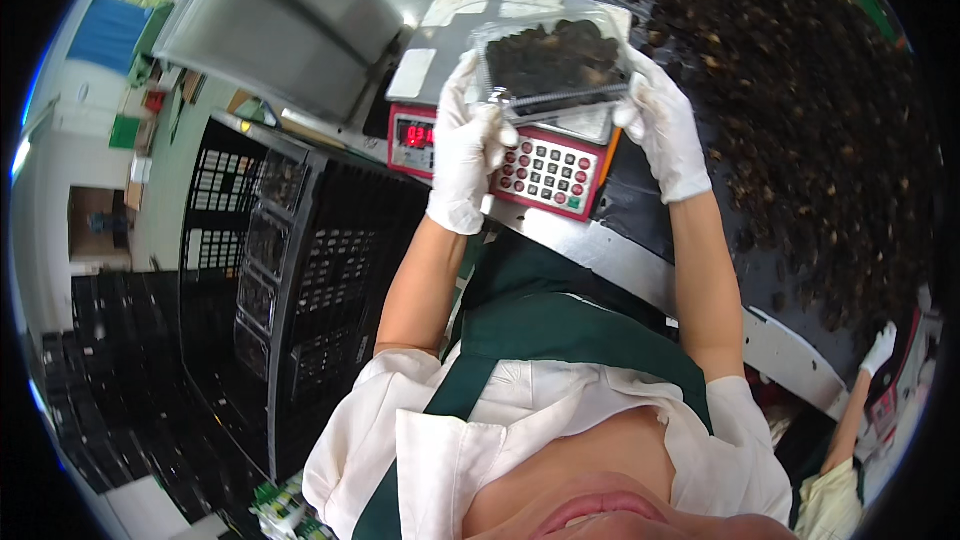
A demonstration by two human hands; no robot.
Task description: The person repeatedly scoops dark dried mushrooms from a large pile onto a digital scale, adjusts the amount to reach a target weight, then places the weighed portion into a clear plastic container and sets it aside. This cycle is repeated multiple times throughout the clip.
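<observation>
Both of my hands wear white gloves. My left hand point(466, 142) grips the near left corner of a clear plastic clamshell box point(559, 101), thumb at its front edge. At the box's right side, my right hand point(664, 127) holds the other end. Dark brown pieces of produce point(551, 56), too blurred to name exactly, fill the box. It is held over the platform point(450, 19) of a red-framed electronic scale. The scale's keypad point(547, 171) shows below the box; my left hand partly covers its lit red display point(415, 136).
A large heap of dark brown produce point(795, 90) covers the dark table on the right. A grey plastic bin point(292, 22) stands at the upper left. Black crates point(337, 292) with clear boxes point(262, 240) sit at my left. A co-worker's gloved hand point(881, 349) reaches in at the lower right.
</observation>
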